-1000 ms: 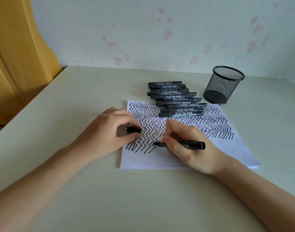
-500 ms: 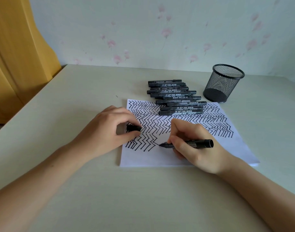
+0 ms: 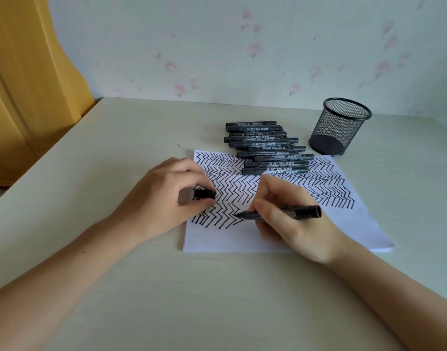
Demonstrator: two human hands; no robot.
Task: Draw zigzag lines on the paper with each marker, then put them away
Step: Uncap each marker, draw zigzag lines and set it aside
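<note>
Hanging at the far left edge, a yellow curtain (image 3: 27, 79) drops beside the pale desk (image 3: 131, 287). Next comes the left hand (image 3: 164, 198), resting on the left side of the paper (image 3: 354, 224) with its fingers curled, pinching a black marker cap (image 3: 204, 194) between thumb and fingertips. The sheet is filled with rows of black zigzag lines (image 3: 242, 191), leaving a blank strip along its near edge. At the back of the sheet, partly on it and partly on the desk, lies a pile of capped black markers (image 3: 265, 148), stacked side by side and pointing left to right. Nearer the camera, the right hand (image 3: 293, 219) grips an uncapped black marker (image 3: 280, 213) in a writing hold, its tip on the paper at the right end of the lowest zigzag row. Behind and to the right stands a black mesh pen holder (image 3: 340, 126), upright on the desk, just off the paper's far corner; no markers show inside it through the mesh.

Compared with half a second ago, the right hand and marker tip have shifted slightly left along the lowest row, while the left hand keeps the cap pinched in the same place. The marker pile and holder have not moved.
</note>
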